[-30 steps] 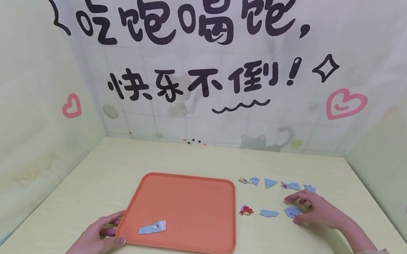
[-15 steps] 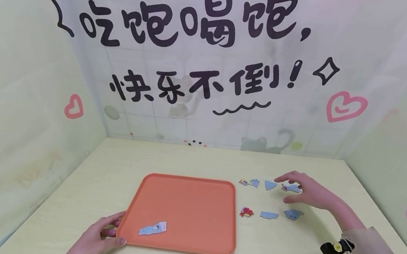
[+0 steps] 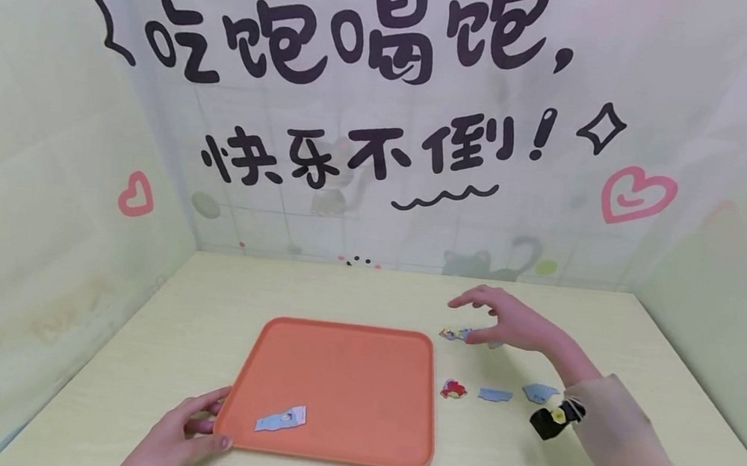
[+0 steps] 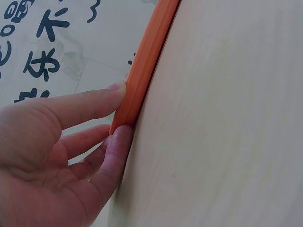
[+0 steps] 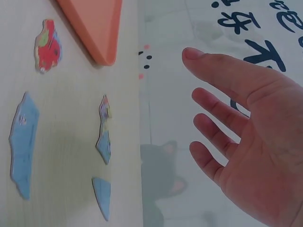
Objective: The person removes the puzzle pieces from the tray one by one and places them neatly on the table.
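My left hand (image 3: pixel 182 428) holds the near left corner of an orange tray (image 3: pixel 358 389), thumb on the front side and fingers on the left side. In the left wrist view the left hand's thumb and fingers pinch that tray corner. A pale blue puzzle piece (image 3: pixel 281 418) lies in the tray. My right hand (image 3: pixel 507 321), fingers spread and holding nothing, hovers above the back row of pieces right of the tray. Nearest to it is a blue and multicoloured piece (image 3: pixel 454 334). A blue triangular piece (image 5: pixel 102 196) shows in the right wrist view; the hand mostly covers it in the head view.
In the front row right of the tray lie a red piece (image 3: pixel 454 389), a long blue piece (image 3: pixel 495 395) and a wider blue piece (image 3: pixel 540 393). A printed backdrop (image 3: pixel 347 230) rises behind the pale wooden table (image 3: pixel 220 286).
My right hand has moved left and back, from the right end of the rows to above the back row's left end. The left hand, tray and visible pieces stay in place.
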`<state>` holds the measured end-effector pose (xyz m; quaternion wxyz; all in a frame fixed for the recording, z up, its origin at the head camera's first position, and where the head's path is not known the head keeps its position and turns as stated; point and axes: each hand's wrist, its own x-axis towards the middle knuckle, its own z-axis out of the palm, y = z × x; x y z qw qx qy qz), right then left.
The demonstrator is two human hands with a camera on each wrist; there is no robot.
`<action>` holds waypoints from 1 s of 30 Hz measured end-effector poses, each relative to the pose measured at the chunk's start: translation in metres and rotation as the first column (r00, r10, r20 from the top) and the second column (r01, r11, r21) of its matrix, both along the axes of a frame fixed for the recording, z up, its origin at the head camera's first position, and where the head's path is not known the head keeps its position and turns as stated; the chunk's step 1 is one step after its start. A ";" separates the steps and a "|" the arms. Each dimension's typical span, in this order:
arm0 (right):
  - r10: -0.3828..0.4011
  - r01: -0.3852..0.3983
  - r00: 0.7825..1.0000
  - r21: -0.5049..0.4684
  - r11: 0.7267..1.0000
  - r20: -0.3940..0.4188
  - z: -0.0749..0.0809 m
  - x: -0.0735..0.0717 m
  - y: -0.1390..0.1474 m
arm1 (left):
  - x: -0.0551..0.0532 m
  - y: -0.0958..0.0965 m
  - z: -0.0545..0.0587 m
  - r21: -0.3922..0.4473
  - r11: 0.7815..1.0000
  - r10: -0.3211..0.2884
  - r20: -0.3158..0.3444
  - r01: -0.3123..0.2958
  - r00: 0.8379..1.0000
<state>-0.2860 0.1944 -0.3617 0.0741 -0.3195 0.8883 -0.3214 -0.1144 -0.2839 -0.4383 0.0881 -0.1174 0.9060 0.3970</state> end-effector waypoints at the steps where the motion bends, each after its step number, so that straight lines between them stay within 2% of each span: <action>1: 0.012 -0.012 1.000 -0.005 1.000 0.004 0.001 -0.001 -0.007 | 0.000 0.000 0.000 0.000 1.000 0.000 0.000 0.000 1.000; 6: 0.079 -0.079 0.997 -0.021 0.997 0.024 0.001 -0.006 -0.043 | 0.001 -0.002 0.000 0.006 1.000 -0.003 -0.006 0.003 1.000; 12: 0.183 -0.183 0.983 -0.019 0.983 0.021 -0.008 -0.011 -0.092 | 0.004 -0.004 0.001 0.005 1.000 -0.014 -0.026 0.014 1.000; 19: 0.302 -0.302 0.953 -0.050 0.952 -0.002 -0.017 -0.006 -0.139 | 0.005 -0.005 0.000 0.040 0.999 -0.031 -0.041 0.033 0.999; 25: 0.370 -0.371 0.928 -0.058 0.927 -0.038 -0.022 0.000 -0.167 | 0.004 -0.006 -0.001 0.052 0.998 -0.025 -0.029 0.027 0.999; 30: 0.436 -0.438 0.899 -0.063 0.897 -0.050 -0.029 0.003 -0.187 | 0.004 -0.007 -0.002 0.061 0.998 -0.025 -0.025 0.027 0.999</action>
